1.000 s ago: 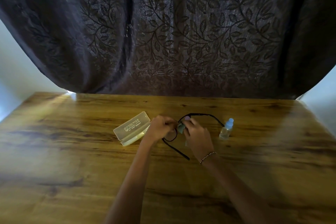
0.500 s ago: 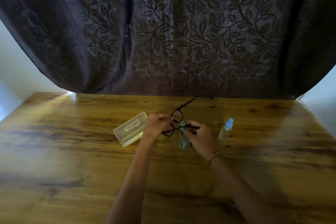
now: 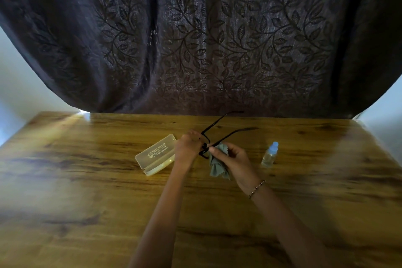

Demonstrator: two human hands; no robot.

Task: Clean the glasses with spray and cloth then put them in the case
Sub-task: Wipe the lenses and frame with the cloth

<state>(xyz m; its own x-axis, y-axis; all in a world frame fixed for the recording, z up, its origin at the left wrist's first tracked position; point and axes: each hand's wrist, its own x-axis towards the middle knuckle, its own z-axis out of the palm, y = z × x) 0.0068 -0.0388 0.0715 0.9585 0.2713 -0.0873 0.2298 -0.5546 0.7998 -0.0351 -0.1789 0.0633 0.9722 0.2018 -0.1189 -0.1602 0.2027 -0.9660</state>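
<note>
Pinching glasses [image 3: 219,135] between both hands' fingers [image 3: 214,150], cloth [image 3: 218,165] underneath

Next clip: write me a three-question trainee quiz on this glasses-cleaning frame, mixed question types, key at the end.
1. True or false: the black-framed glasses lie inside the translucent plastic case.
2. Which hand holds the grey-green cleaning cloth?
3. The small clear spray bottle with a blue cap is: A) lying down, B) standing upright, C) held.

Key:
1. False; both hands hold them above the wooden table.
2. The right hand; the left hand grips the frame.
3. B.
</note>
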